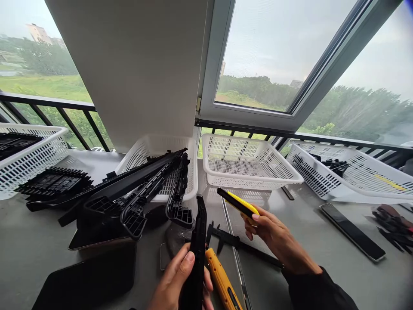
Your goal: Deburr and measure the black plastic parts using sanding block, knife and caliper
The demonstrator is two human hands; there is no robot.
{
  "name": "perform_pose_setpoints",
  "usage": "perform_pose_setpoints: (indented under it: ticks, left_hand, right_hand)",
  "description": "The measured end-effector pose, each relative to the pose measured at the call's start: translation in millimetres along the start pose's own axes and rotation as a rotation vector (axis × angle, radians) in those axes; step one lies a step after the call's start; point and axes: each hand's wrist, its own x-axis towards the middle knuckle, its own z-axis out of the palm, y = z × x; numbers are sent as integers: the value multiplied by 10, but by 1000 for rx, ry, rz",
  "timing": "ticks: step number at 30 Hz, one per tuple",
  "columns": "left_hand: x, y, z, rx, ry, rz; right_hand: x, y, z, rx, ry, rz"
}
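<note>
Left hand grips a long black plastic part upright near the table's near edge; right hand pinches a yellow utility knife just beside it. Trimming step likely; next needs blade against the part's edge.

From my remote seat I see a grey worktable set against a wide window, where an open white-framed sash tilts inward beside a plain white wall panel. Outside, a dark railing crosses in front of green fields, a line of trees and distant buildings under a pale, overcast sky. Soft, even daylight fills the room and leaves a dull sheen on the tabletop.
</note>
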Motion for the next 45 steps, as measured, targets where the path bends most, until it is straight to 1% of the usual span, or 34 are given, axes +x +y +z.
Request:
perform_pose_setpoints:
  ticks: [2, 5, 7, 8, 11, 13, 17, 20, 25, 28, 31, 34, 36, 38, 43, 45]
  left_hand:
    - [-3, -2, -3, -6, 27, 15]
    - [-23, 29, 14, -3, 67, 28]
    - [-38, 57, 30, 4, 85, 34]
    - [-44, 70, 37, 6, 86, 37]
    - [-50, 96, 53, 13, 74, 58]
    - [-47, 108, 63, 20, 68, 78]
    - [-51, 127, 102, 1, 80, 125]
    - [-70, 142, 145, -2, 118, 174]
    - [-78, 168, 167, 29, 147, 192]
    - [-65, 169, 139, 62, 122, 190]
    - [-49, 132, 103, 95, 60, 146]
    - [-33, 58, 72, 151, -23, 106]
    - [-21, 11, 50, 184, -53, 100]
    - [-9, -18, 26, 202, -58, 100]
    - [1, -8, -16, 238, 7, 87]
    - [-4, 6, -13, 238, 10, 83]
  right_hand:
    - [-64, -54, 41, 10, -86, 11]
    - [-111, -73, 77, -72, -114, -16]
    - [-112, -57, 80, -171, -89, -43]
    - [-108, -42, 80, -243, -56, -63]
    - [-91, 29, 98, -503, 105, -119]
    - [-86, 89, 125, -619, 166, -146]
    - [-97, 154, 191, -736, 161, -231]
    - [-107, 128, 236, -822, 139, -267]
    - [-133, 82, 267, -930, 111, -338]
    - [-139, 89, 253, -965, 126, -329]
    - [-119, 92, 216, -927, 158, -320]
    - [-87, 69, 161, -838, 235, -309]
    - [-72, 47, 127, -789, 289, -316]
    - [-66, 31, 104, -766, 309, -326]
    - [-73, 12, 92, -793, 269, -321]
    - [-77, 3, 89, -792, 296, -329]
